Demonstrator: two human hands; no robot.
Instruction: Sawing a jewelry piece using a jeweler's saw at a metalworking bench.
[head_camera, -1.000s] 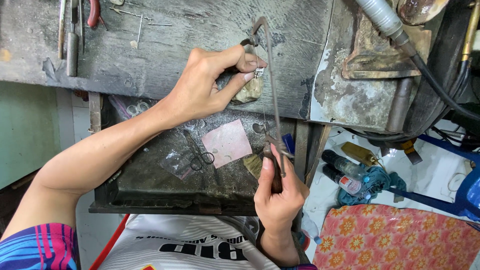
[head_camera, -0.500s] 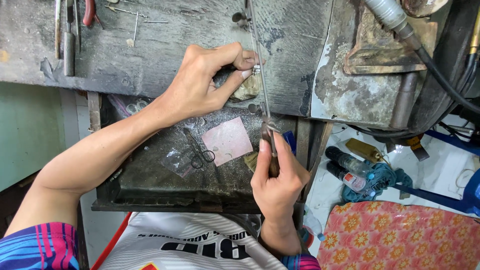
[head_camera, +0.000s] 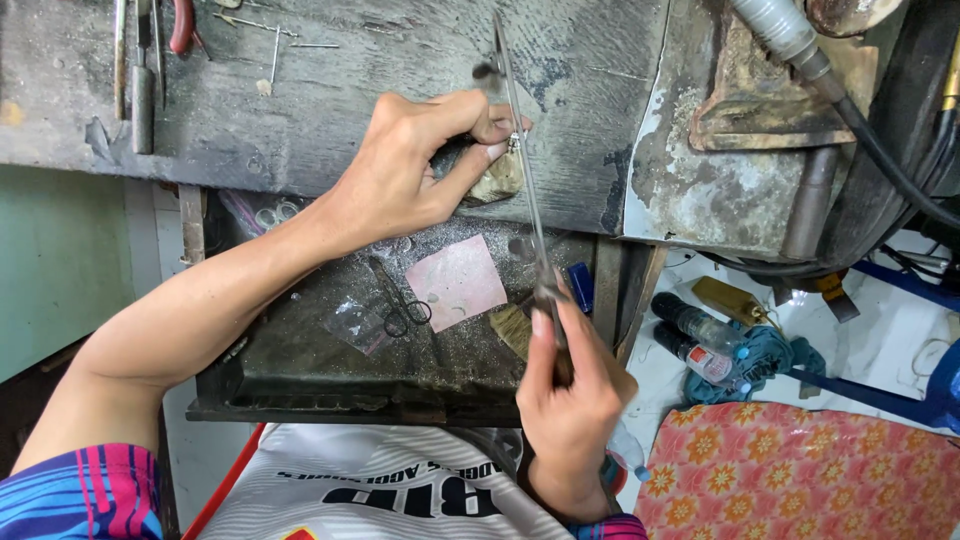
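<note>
The left hand (head_camera: 420, 165) reaches over the front edge of the worn grey workbench (head_camera: 330, 90), its thumb and fingers pinched shut on a small silver ring (head_camera: 514, 143) held against a brownish wooden peg (head_camera: 498, 180) that sticks out from that edge. The right hand (head_camera: 570, 395) is closed around the dark handle of a thin saw (head_camera: 525, 170), whose fine blade runs up from the hand and touches the ring at the left fingertips. Below the bench edge a dark metal tray (head_camera: 300, 385) carries a pink paper square (head_camera: 457, 282) near its middle, a small pair of scissors (head_camera: 400, 300) just beside the paper on its left, and a little clear plastic bag (head_camera: 350, 322) left of those. Near the back left corner of the workbench lie pliers with red handles (head_camera: 182, 25) and a few thin metal tools
</note>
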